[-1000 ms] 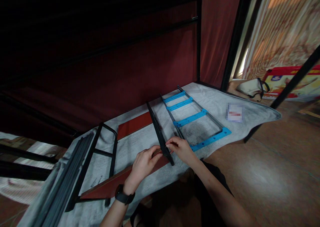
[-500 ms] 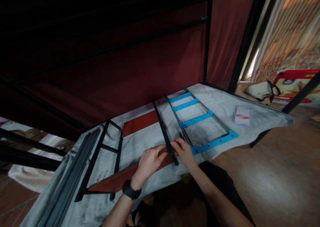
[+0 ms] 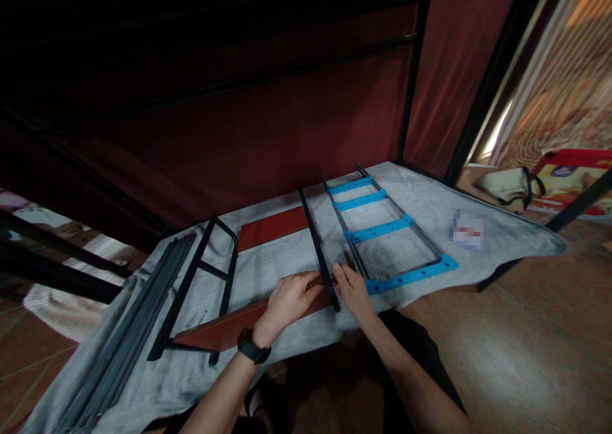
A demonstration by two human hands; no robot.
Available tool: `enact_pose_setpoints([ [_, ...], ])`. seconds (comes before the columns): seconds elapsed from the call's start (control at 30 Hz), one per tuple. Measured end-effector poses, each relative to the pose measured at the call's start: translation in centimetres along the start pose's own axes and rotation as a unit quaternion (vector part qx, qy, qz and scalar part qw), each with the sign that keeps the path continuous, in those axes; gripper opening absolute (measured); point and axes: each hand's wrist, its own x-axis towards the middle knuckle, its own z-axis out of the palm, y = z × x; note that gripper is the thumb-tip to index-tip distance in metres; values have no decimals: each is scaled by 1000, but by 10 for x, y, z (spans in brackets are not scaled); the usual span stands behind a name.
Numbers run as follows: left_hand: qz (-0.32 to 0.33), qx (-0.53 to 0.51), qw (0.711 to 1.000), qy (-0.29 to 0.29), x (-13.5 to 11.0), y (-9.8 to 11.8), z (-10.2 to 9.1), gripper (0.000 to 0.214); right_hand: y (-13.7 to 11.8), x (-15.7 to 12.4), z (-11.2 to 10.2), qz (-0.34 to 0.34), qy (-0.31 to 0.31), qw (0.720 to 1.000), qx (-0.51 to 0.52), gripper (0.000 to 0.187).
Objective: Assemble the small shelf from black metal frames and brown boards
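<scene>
A long black metal bar (image 3: 316, 243) lies across a grey cloth (image 3: 421, 195), its near end between my hands. My left hand (image 3: 289, 301), with a black watch on the wrist, curls its fingers over the end of a red-brown board (image 3: 217, 332) where it meets the bar. My right hand (image 3: 351, 289) pinches at the bar's near end; whatever is between the fingertips is too small to make out. A second red-brown board (image 3: 272, 227) lies at the bar's far side.
A black frame with blue cross plates (image 3: 382, 227) lies right of the bar. A black ladder-like frame (image 3: 205, 274) and a bundle of grey rods (image 3: 129, 332) lie to the left. A small blurred packet (image 3: 467, 230) rests on the cloth. A bag (image 3: 507, 184) and a coloured box (image 3: 574, 176) sit on the floor.
The view has drifted so everything sits a little further right. My right hand has moved from above the bar's end down against it. My left hand stays on the board.
</scene>
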Motion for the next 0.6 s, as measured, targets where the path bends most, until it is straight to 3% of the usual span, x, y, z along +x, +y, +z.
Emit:
enact_pose_setpoints([
  [0.17, -13, 8, 1000, -5, 0, 2, -2, 31, 0, -1, -3, 27, -19, 991, 130, 41],
  [0.27, -13, 7, 1000, -4, -1, 2, -1, 29, -2, -1, -2, 14, -43, 994, 100, 34],
  [0.43, -22, -2, 1000, -4, -2, 2, -1, 29, -2, -3, -2, 4, -24, 1000, 4, 42],
  [0.6, -19, 9, 1000, -4, -1, 1, -1, 29, 0, -3, -5, 17, -44, 991, 128, 35],
])
